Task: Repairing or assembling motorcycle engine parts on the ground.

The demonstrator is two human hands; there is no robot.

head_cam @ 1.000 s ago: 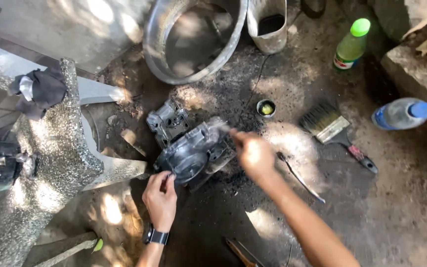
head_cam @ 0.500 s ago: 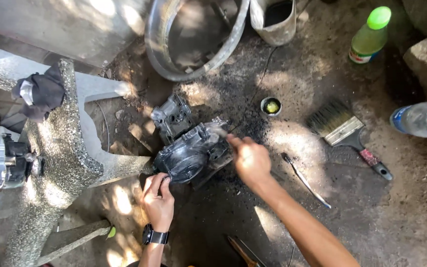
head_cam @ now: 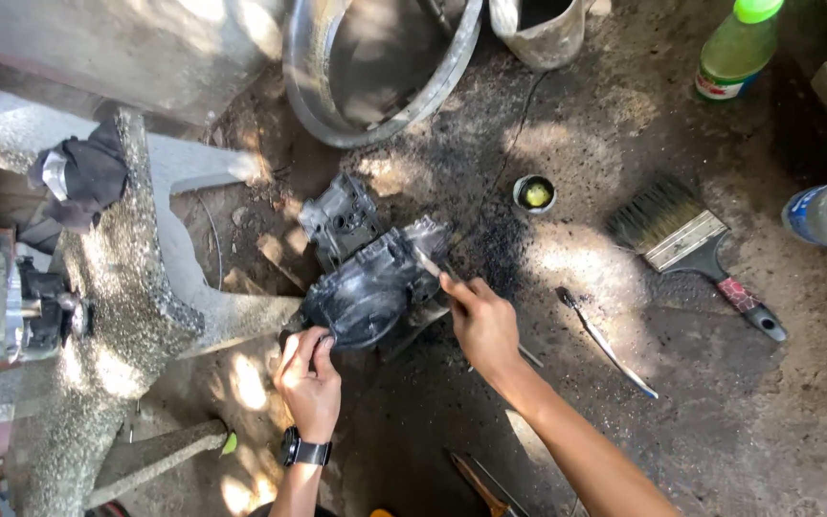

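The dark engine casing (head_cam: 370,287) lies on the oily ground, long axis toward 1 o'clock. Its lower edge is gripped by the left hand (head_cam: 308,373); a thin tool (head_cam: 430,264) is pinched in the nearer right hand (head_cam: 482,321), from 4 o'clock.

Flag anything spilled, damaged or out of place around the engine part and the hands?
A black oily stain spreads over the dirt floor beside the greasy dark metal engine casing. The left hand steadies the casing; the right hand works a thin tool against it. The wide paintbrush lies loose in the dirt.
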